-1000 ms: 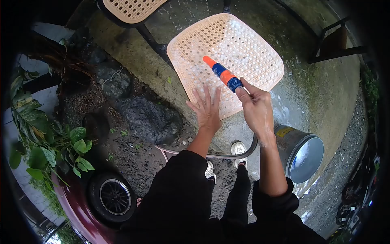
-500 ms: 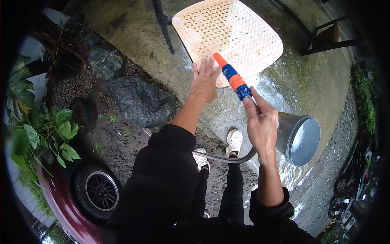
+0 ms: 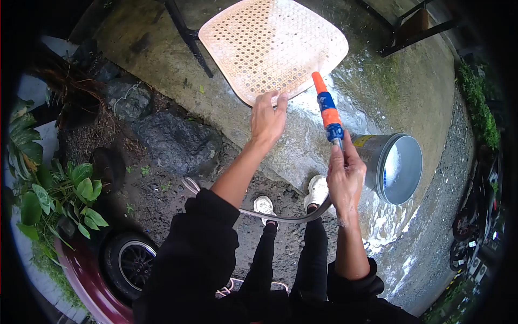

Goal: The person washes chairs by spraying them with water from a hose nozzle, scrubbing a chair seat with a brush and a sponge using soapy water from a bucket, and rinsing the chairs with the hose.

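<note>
A cream chair seat (image 3: 253, 59) with a woven-cane pattern of holes fills the top middle. White suds cover much of its right side, while holes show plainly on the left and near edge. My left hand (image 3: 268, 121) is at the near edge of the seat, fingers curled over it and thumb beside them. In my right hand (image 3: 346, 181) is an orange and blue hose nozzle (image 3: 330, 115), its tip close to the seat's lower right edge. From that hand a grey hose (image 3: 302, 217) curves down and left past my feet.
A grey bucket (image 3: 382, 162) with suds inside stands right of my right hand. Wet, soapy concrete (image 3: 259, 146) lies under the chair. Left are a large dark rock (image 3: 175, 141), leafy plants (image 3: 83, 189) and a maroon car (image 3: 86, 275). Dark metal frames (image 3: 415, 29) stand upper right.
My left hand has gone from lying spread on the seat to curling over its near edge. The nozzle tip has shifted right along the seat. The chair appears further left and higher.
</note>
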